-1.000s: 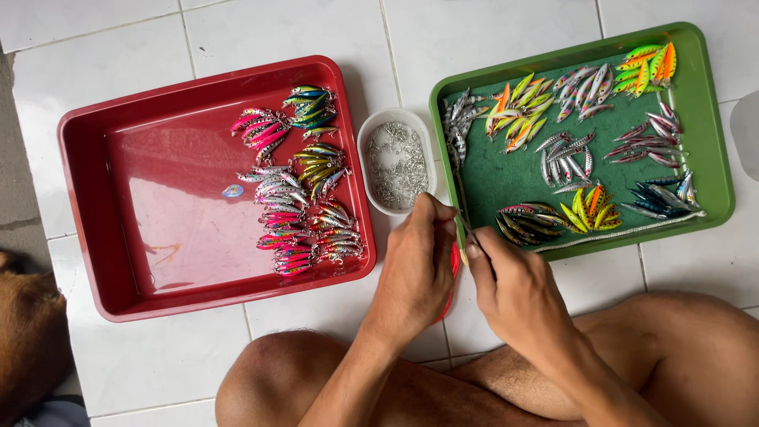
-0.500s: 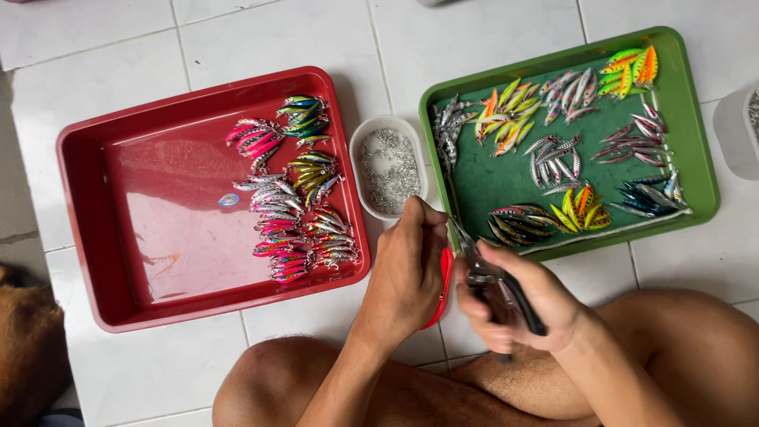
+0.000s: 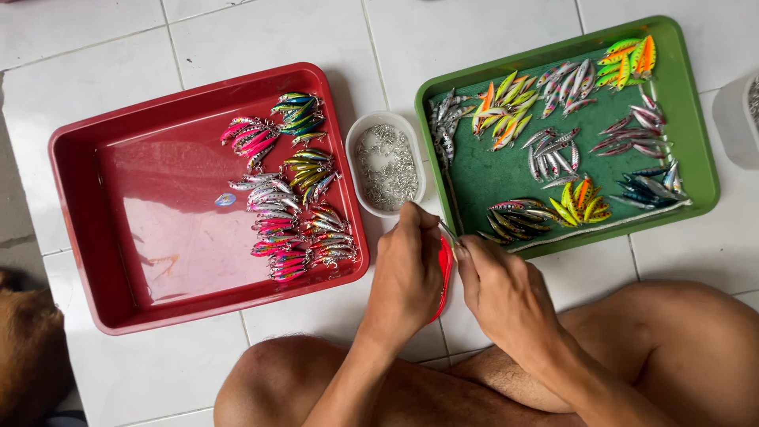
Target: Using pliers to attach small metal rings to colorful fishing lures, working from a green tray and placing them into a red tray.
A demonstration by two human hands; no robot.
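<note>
My left hand point(image 3: 407, 273) is closed around a red-handled tool point(image 3: 445, 277), most of it hidden under the palm. My right hand point(image 3: 500, 291) pinches a thin silvery lure point(image 3: 448, 232), and the fingertips of both hands meet on it. The hands are above the floor between the two trays, just in front of a small white tub of metal rings point(image 3: 385, 164). A green tray point(image 3: 696, 150) at the right holds sorted groups of colourful fishing lures point(image 3: 581, 202). A red tray point(image 3: 87, 229) at the left holds several more lures point(image 3: 288, 213) along its right side.
I sit cross-legged on white floor tiles, with my knees point(image 3: 680, 332) below the trays. Another pale container point(image 3: 739, 119) is cut off at the right edge. Something brown and furry point(image 3: 28, 348) lies at the lower left.
My right hand, which showed a dark long piece half a second ago, has closed and moved up to meet the left fingertips. The left hand has stayed in about the same place.
</note>
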